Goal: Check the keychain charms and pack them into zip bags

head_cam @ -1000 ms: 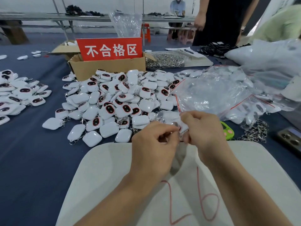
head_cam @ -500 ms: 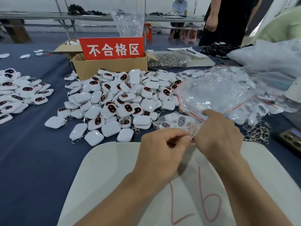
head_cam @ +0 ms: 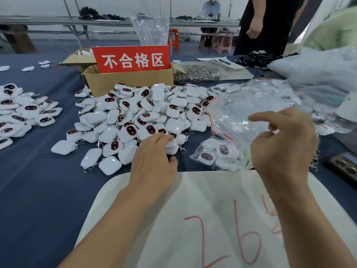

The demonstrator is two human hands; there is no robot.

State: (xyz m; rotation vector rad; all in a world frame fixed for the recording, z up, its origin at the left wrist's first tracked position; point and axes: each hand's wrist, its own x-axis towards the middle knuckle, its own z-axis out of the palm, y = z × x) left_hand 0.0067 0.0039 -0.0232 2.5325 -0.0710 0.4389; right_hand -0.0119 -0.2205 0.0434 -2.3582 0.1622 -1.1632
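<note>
Already one clear plastic zip bag (head_cam: 216,153) lies filled with charms on the dark blue counter (head_cam: 38,190), just beyond the white tray marked with red numerals (head_cam: 193,209) and between the two hands. That is the packed share that shows plainly; a few more bagged charms (head_cam: 324,129) lie at the far right beneath loose film.

Much is left. The big pile of white rounded-square keychain charms with dark, red-rimmed faces (head_cam: 146,117) spreads across the middle of the counter, loose and unbagged. A second pile of the same charms (head_cam: 21,113) sits well apart at the left edge.

The left hand (head_cam: 154,159) rests on the near edge of the big pile, its fingers laid over a couple of charms and its thumb free on the near side; it has lifted nothing. The right hand (head_cam: 284,144) is raised in front of the heap of empty clear zip bags with red seal strips (head_cam: 241,111), forefinger stretched out and the other fingers curled. The film is so transparent that I cannot tell whether it pinches a bag or holds nothing.

By my reading a fresh round is due: charms to pick and look over, and a new bag to take.

Behind the big pile stands a brown cardboard box (head_cam: 127,84) bearing a red sign with white characters (head_cam: 131,59). Just beside the box lies a clear bag of silver metal rings (head_cam: 195,72). A dark device (head_cam: 345,167) lies at the right edge, and a person in black (head_cam: 270,26) stands beyond the counter.
</note>
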